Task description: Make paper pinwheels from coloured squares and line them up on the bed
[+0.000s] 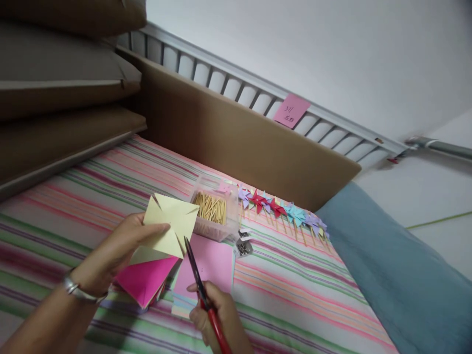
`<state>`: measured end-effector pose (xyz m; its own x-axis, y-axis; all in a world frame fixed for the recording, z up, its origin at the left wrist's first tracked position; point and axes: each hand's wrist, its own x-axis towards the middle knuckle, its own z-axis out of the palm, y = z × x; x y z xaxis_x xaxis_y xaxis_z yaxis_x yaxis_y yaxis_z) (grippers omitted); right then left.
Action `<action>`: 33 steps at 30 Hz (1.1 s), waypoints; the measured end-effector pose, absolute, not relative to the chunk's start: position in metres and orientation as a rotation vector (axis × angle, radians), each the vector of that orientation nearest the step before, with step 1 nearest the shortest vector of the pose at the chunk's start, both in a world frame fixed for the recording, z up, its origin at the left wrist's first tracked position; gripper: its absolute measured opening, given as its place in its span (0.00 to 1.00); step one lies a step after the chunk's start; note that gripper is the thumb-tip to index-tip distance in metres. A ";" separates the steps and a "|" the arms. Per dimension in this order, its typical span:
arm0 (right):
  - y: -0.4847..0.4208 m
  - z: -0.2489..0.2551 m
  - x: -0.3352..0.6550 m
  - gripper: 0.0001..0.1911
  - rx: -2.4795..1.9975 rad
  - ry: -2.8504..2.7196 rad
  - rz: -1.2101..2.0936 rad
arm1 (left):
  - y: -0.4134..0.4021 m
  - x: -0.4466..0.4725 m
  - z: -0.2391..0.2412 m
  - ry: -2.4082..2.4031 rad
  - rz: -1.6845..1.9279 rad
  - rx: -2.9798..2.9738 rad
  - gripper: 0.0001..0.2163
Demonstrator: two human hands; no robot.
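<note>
My left hand (134, 238) pinches a square sheet of pale yellow paper (177, 214) by its left side, thumb on top. Slits run inward from corners of this sheet. In my right hand (221, 309) is a pair of scissors (197, 273) with red handles, its dark blades pointing up at the sheet's lower right corner. Below the left hand lies a pile of folded paper with a bright pink piece (147, 278) on top. A stack of square paper, pink sheet (212, 260) uppermost, rests under and beside the scissors.
A clear plastic box (232, 209) holds many short wooden sticks (212, 207). Beside it is a small bag of metal bits (243, 246). Several paper pinwheels (276, 207) line the cardboard panel (236, 132). Stacked brown packages (66, 88) stand at the left on the striped cloth (295, 290).
</note>
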<state>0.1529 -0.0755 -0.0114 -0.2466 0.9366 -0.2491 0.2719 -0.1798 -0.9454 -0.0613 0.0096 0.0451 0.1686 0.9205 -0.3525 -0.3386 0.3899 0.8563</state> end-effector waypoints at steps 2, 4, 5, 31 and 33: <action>-0.077 -0.012 0.152 0.17 -1.436 -1.501 1.439 | 0.009 -0.064 0.047 0.992 0.989 0.734 0.14; -0.080 -0.011 0.150 0.16 -1.455 -1.494 1.395 | 0.009 -0.066 0.046 0.982 0.989 0.753 0.14; -0.081 -0.010 0.149 0.17 -1.463 -1.493 1.377 | 0.010 -0.067 0.044 0.981 0.990 0.758 0.14; -0.079 -0.009 0.150 0.16 -1.540 -1.520 1.408 | 0.007 -0.055 0.045 1.043 0.926 0.780 0.12; -0.079 -0.008 0.150 0.16 -1.541 -1.519 1.399 | 0.008 -0.055 0.043 1.045 0.937 0.778 0.12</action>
<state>0.1496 -0.0794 -0.0077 -0.1848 0.9412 -0.2830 0.3593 -0.2033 -0.9108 -0.0549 0.0076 0.0433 0.2087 0.9101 -0.3581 -0.2575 0.4044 0.8776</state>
